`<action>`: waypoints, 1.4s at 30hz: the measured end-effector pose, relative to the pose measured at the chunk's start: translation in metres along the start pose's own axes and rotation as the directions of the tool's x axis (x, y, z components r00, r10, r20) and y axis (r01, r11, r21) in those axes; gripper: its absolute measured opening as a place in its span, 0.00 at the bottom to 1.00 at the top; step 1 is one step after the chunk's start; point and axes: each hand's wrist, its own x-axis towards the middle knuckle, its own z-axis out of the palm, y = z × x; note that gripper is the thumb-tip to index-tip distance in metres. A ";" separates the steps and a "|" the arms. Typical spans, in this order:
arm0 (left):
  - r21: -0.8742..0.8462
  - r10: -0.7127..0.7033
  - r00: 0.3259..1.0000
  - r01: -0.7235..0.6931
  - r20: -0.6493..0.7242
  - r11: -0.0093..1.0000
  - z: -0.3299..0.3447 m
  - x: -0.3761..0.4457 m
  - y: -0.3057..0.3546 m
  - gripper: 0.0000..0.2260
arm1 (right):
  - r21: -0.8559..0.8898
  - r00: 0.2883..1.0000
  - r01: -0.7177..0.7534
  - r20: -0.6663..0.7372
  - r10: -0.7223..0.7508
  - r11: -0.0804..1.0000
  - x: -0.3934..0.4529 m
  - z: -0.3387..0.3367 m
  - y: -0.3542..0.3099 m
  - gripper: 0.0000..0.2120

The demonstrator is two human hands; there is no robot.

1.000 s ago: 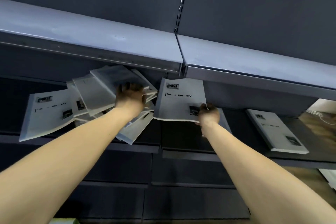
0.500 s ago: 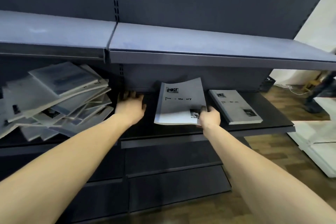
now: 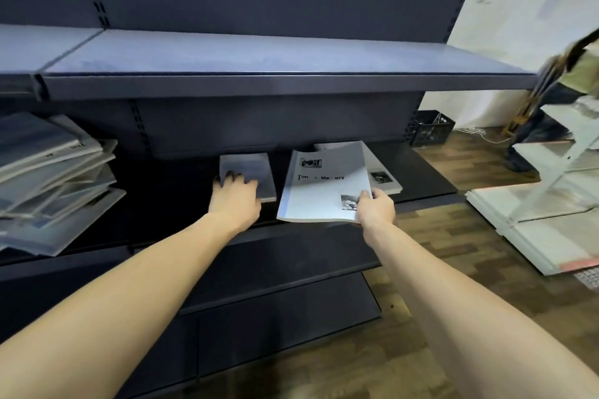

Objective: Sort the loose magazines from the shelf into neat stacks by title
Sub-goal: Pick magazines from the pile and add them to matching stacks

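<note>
Starting at the far left of the frame, there's a messy pile of loose magazines (image 3: pixel 48 181) slumped on the dark shelf (image 3: pixel 168 197), covers fanned out at all angles. Moving toward the middle, the left hand (image 3: pixel 235 196) rests on a small grey stack (image 3: pixel 248 173) lying flat on the shelf, fingers laid over its near left corner; can't really tell if they're curled round the edge or just pressing on top. Just right of that, the right hand (image 3: pixel 376 209) pinches the lower right corner of a white magazine (image 3: pixel 324 185), thumb on the cover, holding it tilted above the shelf's front edge. Its cover reads something like "Time & Memory". Behind it, partly hidden, another stack (image 3: pixel 384 176) with the same sort of cover sits flat on the shelf. At the far right edge there's wood flooring (image 3: pixel 453 243) and a white rack (image 3: pixel 557 204).
</note>
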 end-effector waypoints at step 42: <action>-0.175 -0.177 0.943 0.232 0.281 0.957 0.062 0.163 0.156 0.23 | -0.283 0.924 0.128 0.382 -0.011 0.951 0.252 -0.038 0.023 0.20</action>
